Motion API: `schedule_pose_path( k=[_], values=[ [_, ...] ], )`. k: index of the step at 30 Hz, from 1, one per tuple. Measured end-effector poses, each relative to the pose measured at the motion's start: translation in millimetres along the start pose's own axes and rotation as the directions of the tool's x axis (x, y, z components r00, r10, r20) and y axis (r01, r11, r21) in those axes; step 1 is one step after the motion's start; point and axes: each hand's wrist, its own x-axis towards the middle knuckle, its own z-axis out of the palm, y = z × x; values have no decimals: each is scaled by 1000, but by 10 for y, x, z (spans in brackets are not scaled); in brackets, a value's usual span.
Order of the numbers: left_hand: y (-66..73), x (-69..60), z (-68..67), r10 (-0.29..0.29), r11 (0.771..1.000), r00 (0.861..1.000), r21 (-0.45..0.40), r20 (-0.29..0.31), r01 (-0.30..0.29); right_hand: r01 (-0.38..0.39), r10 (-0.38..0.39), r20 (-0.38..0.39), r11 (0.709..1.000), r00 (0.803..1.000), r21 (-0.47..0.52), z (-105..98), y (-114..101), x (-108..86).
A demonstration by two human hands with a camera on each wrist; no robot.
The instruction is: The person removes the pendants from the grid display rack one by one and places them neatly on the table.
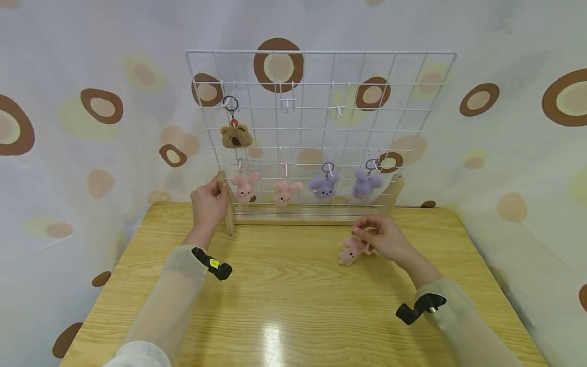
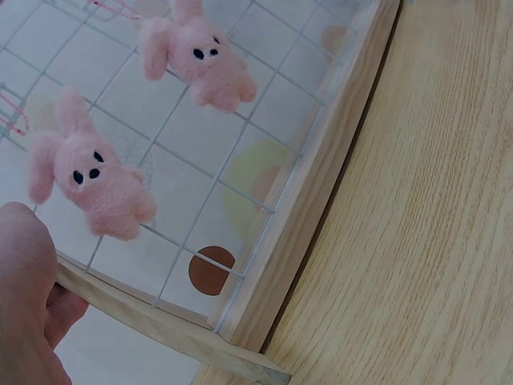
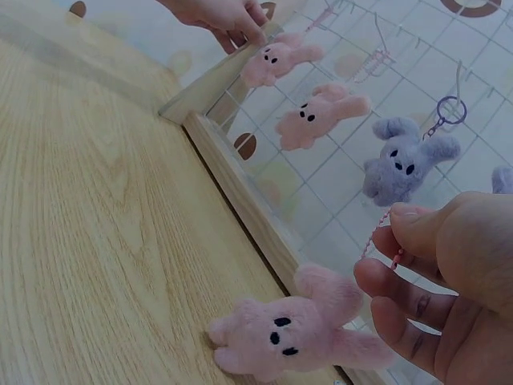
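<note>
The left hand (image 1: 209, 206) grips the top of the rack's left wooden side support (image 1: 229, 216). In the right wrist view the right hand (image 3: 449, 281) pinches the pink chain (image 3: 370, 241) of a pink bunny plush (image 3: 280, 337), which lies against the tabletop in front of the rack's base. Two pink bunnies (image 1: 245, 188) (image 1: 285, 193) and two purple ones (image 1: 323, 187) (image 1: 364, 185) hang along the lower row of the white wire grid (image 1: 321, 52). A brown bear head keychain (image 1: 236, 136) hangs at the grid's upper left.
White hooks (image 1: 287, 105) (image 1: 338, 110) without keychains sit on the grid's upper row. The wooden base bar (image 1: 293, 220) rests at the back of the wooden table (image 1: 275, 285). Behind stands a patterned curtain (image 1: 114, 51). Each forearm wears a black wrist mount.
</note>
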Motion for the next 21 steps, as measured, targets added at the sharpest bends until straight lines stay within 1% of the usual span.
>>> schedule_pose_path(
  k=[4,9,15,21],
  values=[
    [-18,3,6,6,1000,1000,2,-6,-6,1,-1,-13,1000,1000,6,23,41,62],
    [-31,7,12,13,1000,1000,2,-12,-13,28,-29,-37,1000,999,-12,58,93,132],
    [-11,-1,6,0,1000,1000,5,-4,0,40,-39,-46,999,998,18,102,150,206],
    [-4,0,1,-9,1000,1000,8,4,9,31,-30,-52,999,998,28,164,170,258]
  ],
)
